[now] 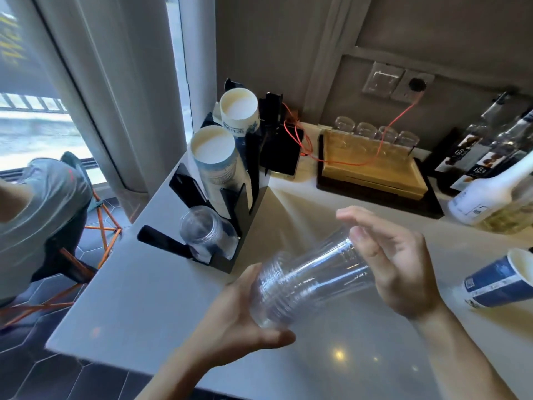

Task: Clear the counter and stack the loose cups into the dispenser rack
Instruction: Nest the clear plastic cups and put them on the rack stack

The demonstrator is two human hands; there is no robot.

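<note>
Fingers (375, 243) of the right hand (403, 269) are loosely spread, only the tips resting on the narrow end of a nested stack of clear plastic cups (308, 281), while the left hand (239, 319) cups the wide rim end from below, thumb tucked under. The stack lies tilted, held in the air just in front of the black dispenser rack (230, 203), off the counter (173, 298).

Risks now: that right-hand contact looks light, so the slick cups could slide apart or telescope loose. In the rack, the nearest slot already holds clear cups (202, 229); come in crooked and the stack could jam against the slot's black divider or knock the two tall paper cup columns (219, 168) behind it. Well to the right of the rack, a blue paper cup (499, 281) lies tipped on the counter, not yet collected, and an elbow swing could send it rolling.
</note>
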